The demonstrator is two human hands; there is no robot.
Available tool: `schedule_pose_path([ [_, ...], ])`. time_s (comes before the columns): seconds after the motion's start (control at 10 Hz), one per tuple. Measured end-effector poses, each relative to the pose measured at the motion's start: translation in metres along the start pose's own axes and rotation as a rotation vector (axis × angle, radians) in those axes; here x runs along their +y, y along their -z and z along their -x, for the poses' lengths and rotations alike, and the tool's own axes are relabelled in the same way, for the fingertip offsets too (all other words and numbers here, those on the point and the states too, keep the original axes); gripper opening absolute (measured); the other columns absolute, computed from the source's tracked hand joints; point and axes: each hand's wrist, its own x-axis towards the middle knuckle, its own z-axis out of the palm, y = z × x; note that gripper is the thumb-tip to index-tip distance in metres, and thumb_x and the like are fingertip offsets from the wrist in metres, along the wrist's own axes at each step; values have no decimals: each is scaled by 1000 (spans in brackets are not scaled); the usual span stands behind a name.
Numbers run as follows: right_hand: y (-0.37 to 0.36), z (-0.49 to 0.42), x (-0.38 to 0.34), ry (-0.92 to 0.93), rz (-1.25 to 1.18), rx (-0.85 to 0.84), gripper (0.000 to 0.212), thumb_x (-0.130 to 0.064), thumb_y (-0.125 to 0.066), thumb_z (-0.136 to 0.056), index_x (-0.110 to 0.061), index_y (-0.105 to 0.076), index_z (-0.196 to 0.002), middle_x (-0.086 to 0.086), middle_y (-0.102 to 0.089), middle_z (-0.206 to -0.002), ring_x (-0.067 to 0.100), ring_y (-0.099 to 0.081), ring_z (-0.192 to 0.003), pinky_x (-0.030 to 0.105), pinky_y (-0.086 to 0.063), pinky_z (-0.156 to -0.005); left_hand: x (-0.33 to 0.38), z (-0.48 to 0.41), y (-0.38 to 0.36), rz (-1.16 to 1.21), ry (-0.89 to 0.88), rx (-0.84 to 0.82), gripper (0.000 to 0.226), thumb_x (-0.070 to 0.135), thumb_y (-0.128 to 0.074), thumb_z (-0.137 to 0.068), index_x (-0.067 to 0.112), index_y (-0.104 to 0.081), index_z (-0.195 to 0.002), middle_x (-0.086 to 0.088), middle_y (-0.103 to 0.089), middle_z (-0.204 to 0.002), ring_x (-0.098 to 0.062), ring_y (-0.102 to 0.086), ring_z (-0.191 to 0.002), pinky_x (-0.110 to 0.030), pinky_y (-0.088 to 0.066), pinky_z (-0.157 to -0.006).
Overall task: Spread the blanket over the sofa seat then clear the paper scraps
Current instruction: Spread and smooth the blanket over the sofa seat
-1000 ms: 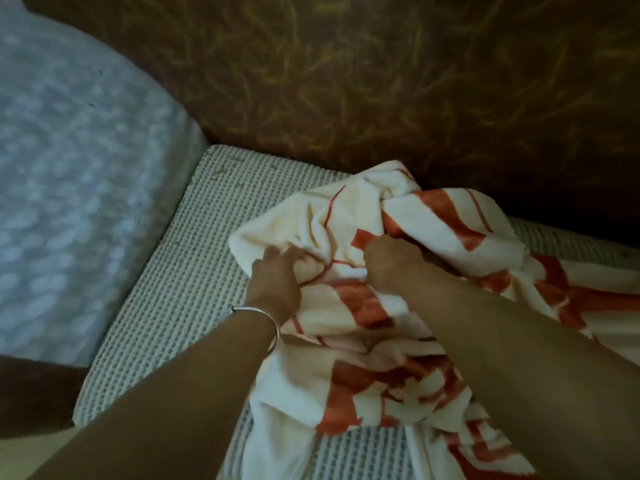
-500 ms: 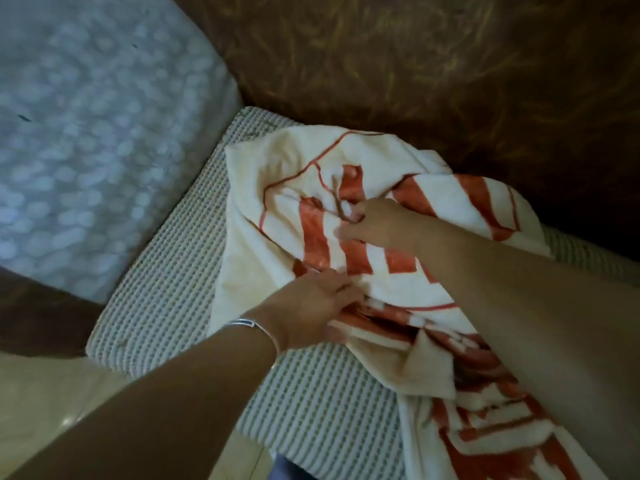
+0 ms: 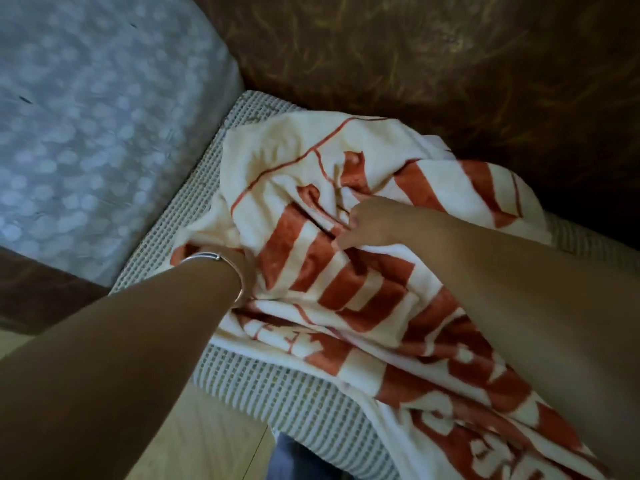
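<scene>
A cream blanket (image 3: 294, 161) with red-orange stripes and patterns lies bunched on the grey-and-white woven sofa seat (image 3: 263, 393). My left hand (image 3: 239, 263), a silver bangle on its wrist, is tucked into the blanket's left edge near the seat's left side; its fingers are hidden under the fabric. My right hand (image 3: 367, 225) pinches a fold in the middle of the blanket. The blanket trails off to the lower right over the seat's front edge. No paper scraps show.
A dark brown patterned sofa backrest (image 3: 415, 64) rises behind the seat. The armrest on the left carries a pale blue-white spotted cover (image 3: 86, 116). Light wood-look floor (image 3: 194, 434) lies below the seat front, with a bit of blue fabric (image 3: 298, 459) at the bottom.
My left hand has slid left and gone under the blanket's left edge. The blanket has spread a little more toward the seat's left end; my right hand stays gripping a fold at the middle.
</scene>
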Motion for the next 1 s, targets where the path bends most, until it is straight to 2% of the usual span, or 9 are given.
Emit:
schedule_pose_path([
  [0.1,-7,-1,-2,80,-44,50,41,-39,-65,-83,-12,-53,-111,4,-53,-99,23,-60,-86,31,-46,-65,30,-5,6,322,-173,120,57,27,-61,-86,9,-41,-136,-10,-46,-138,-29,-45,-129,-35,-40,-105],
  [0.2,-19,-14,-3,86,-10,86,45,-41,-69,-77,-15,-50,-108,3,-49,-100,23,-59,-86,33,-50,-67,60,-5,-4,343,-312,144,102,49,-71,-70,27,-9,-148,-7,-20,-151,-33,-23,-139,-51,-31,-109],
  [0.3,-30,-28,-7,68,55,134,28,-32,-64,-81,-17,-51,-101,6,-57,-104,25,-59,-88,37,-54,-78,58,-2,-25,240,-336,259,100,36,-70,-76,30,0,-149,-8,-21,-148,-31,-30,-135,-49,-36,-103],
  [0.5,-43,-39,-34,175,364,-129,22,-4,-65,-75,-3,-71,-96,15,-72,-102,30,-68,-94,28,-50,-63,29,12,-28,75,-367,-310,54,20,-67,-81,13,-50,-132,-10,-57,-130,-29,-57,-115,-33,-47,-93],
  [0.6,-33,-44,-45,202,195,1,20,-9,-52,-88,-6,-68,-98,16,-68,-110,32,-63,-106,33,-50,-85,17,10,-25,304,-305,-437,46,31,-67,-82,8,-57,-120,-13,-67,-112,-18,-64,-72,-26,-54,-68],
  [0.7,-11,-60,-58,41,-114,297,37,-30,-55,-88,-9,-54,-118,16,-59,-124,32,-55,-117,36,-44,-96,-3,-3,-19,681,-179,220,26,29,-54,-89,11,-60,-107,-12,-64,-110,-21,-62,-87,-30,-46,-76],
  [0.8,-5,-76,-68,-158,-107,250,72,-47,-59,-84,-10,-32,-140,13,-47,-140,31,-45,-131,40,-35,-107,-23,-22,-13,647,133,774,55,31,-56,-87,25,-33,-136,-6,-33,-141,-27,-35,-129,-38,-31,-102],
  [0.9,-10,-81,-71,-183,109,159,50,-28,-52,-91,-9,-44,-137,10,-49,-139,29,-48,-129,37,-38,-104,-39,-33,-13,715,153,642,72,9,-53,-87,35,-17,-143,-11,-28,-140,-32,-41,-126,-44,-43,-98],
  [1.0,-15,-87,-82,-114,151,191,34,-5,-42,-91,-6,-62,-118,13,-61,-124,31,-59,-115,34,-47,-90,-58,-39,-20,537,203,583,46,3,-38,-93,20,-32,-134,-12,-45,-127,-33,-50,-116,-42,-47,-87],
])
